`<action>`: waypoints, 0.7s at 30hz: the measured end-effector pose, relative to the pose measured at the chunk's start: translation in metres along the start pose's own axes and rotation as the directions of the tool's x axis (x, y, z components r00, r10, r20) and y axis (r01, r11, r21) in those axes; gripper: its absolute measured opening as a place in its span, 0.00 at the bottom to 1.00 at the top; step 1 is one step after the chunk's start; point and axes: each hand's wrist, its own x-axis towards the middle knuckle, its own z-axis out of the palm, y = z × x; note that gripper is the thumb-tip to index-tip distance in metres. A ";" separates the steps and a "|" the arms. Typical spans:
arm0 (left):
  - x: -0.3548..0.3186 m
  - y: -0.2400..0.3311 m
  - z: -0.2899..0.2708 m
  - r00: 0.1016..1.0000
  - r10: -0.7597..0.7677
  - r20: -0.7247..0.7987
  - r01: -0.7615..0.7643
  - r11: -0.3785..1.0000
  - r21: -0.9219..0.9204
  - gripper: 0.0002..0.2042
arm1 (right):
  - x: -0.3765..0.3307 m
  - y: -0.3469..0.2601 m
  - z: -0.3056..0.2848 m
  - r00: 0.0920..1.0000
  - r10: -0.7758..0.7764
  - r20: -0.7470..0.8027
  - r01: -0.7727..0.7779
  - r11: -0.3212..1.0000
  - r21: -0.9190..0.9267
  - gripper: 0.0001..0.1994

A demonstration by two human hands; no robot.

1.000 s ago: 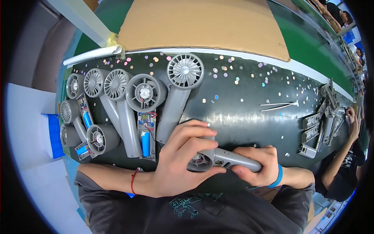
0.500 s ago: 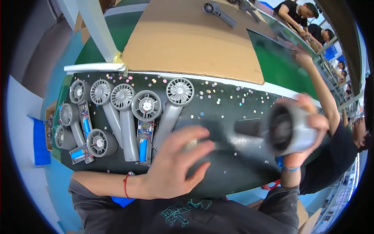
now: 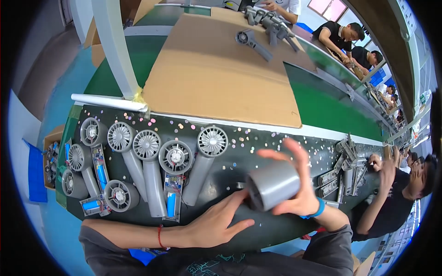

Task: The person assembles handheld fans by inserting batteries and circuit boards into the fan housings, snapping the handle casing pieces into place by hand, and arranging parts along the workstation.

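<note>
A grey handheld fan point(image 3: 276, 184) is in my right hand point(image 3: 304, 184), its round housing tilted over the dark work mat. My right thumb and palm grip the housing while some fingers spread away from it. The fan's handle cannot be made out. My left hand point(image 3: 214, 225) has its fingers stretched out and thumb apart, with the fingertips close against the housing's left rim; whether they touch I cannot tell. To the left lie several grey fans with long handles point(image 3: 152, 188), and a fan with an opened handle point(image 3: 173, 195) showing a blue battery and circuit board.
Cardboard point(image 3: 221, 69) lies across the green surface behind the mat, with more fans point(image 3: 271, 25) at its far end. Grey handle shells point(image 3: 347, 170) are piled at the right, beside a co-worker point(image 3: 386, 198). A white post point(image 3: 113, 46) stands at left.
The fan in my right hand has moved left and toward my left hand, its housing turned. My left hand has lowered slightly. The view has shifted, showing the shell pile at right.
</note>
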 end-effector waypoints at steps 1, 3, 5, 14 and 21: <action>0.002 -0.001 -0.002 0.999 -0.042 0.025 0.043 0.998 -0.039 0.30 | -0.002 0.008 -0.003 0.996 0.057 0.071 -0.037 0.966 -0.256 0.54; 0.005 -0.004 -0.003 0.998 -0.054 -0.041 0.051 0.997 -0.060 0.18 | -0.013 0.025 0.002 0.927 0.372 -0.054 -0.375 0.903 -0.210 0.36; 0.002 -0.003 -0.003 0.999 -0.018 -0.041 0.017 1.000 -0.013 0.16 | 0.011 0.023 -0.009 0.886 0.464 -0.026 -0.464 0.885 -0.034 0.18; -0.010 -0.010 -0.001 0.971 0.229 0.071 -0.239 0.910 0.339 0.17 | 0.290 0.098 -0.156 0.939 -0.291 -0.182 -0.183 0.025 -0.983 0.29; -0.005 -0.016 0.000 0.955 0.222 0.199 -0.285 0.874 0.393 0.25 | 0.400 0.095 -0.214 0.779 -0.375 -0.502 -0.567 -0.081 -0.819 0.25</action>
